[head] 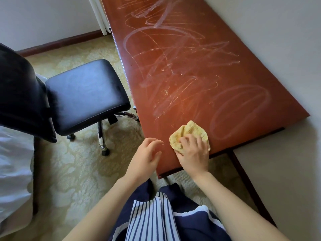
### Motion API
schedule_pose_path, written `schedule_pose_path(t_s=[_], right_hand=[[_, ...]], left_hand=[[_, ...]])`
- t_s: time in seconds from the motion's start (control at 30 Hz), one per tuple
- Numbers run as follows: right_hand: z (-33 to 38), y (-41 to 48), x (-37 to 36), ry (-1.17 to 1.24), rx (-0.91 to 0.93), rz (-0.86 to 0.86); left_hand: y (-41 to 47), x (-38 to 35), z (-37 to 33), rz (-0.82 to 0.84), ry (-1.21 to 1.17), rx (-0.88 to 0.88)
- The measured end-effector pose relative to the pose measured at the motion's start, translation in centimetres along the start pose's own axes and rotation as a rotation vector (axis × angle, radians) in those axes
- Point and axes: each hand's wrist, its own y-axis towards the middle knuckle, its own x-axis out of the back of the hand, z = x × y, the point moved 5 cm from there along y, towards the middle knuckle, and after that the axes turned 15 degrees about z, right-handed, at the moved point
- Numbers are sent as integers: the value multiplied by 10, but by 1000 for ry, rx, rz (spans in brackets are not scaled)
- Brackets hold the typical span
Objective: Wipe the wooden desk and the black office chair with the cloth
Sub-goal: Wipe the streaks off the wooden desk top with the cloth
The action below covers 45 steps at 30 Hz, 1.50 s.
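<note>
The long reddish wooden desk (pixel 182 70) runs from the near centre to the far top and is covered in pale streaky smear marks. A crumpled yellow cloth (pixel 189 132) lies on its near end. My right hand (pixel 193 153) grips the cloth with curled fingers and presses it onto the wood. Beside the desk's near left edge my left hand (pixel 147 157) hovers with loosely curled fingers, holding nothing. The black office chair (pixel 83 96) stands on the carpet left of the desk, its seat facing the desk.
A white wall (pixel 278 49) borders the desk's right side. A bed with white linen (pixel 13 171) lies at the left edge behind the chair's backrest. Patterned yellow carpet (pixel 73 171) covers the floor. The chair's chrome wheeled base (pixel 104 145) sits near the desk's left edge.
</note>
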Motion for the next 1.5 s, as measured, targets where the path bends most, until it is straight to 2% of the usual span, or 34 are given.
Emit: schedule_pose_path(t_s=[0.2,0.4,0.57,0.73,0.97,1.17,1.27,1.37,1.5], right_hand=[[-20,21,-27,22,-80,332],[4,72,-43,88,-104,459],[45,44,-56,11,107,451],[36,3,-46,-10,320,425],[-24,-18,-29,-4,269,368],[-48,37,-27,49,34,404],[-35,72,-32,52,-35,429],[-10,101,-36,21,-48,454],[34,112,-48,21,28,491]], left_hand=[[-1,-8,22,63,61,140],[1,-13,45,227,253,311],[12,-12,53,313,398,399],[20,-19,54,462,484,409],[21,-18,54,514,620,420],[25,-5,63,574,441,367],[20,1,67,522,368,357],[10,6,71,442,332,374],[-6,14,76,356,238,419]])
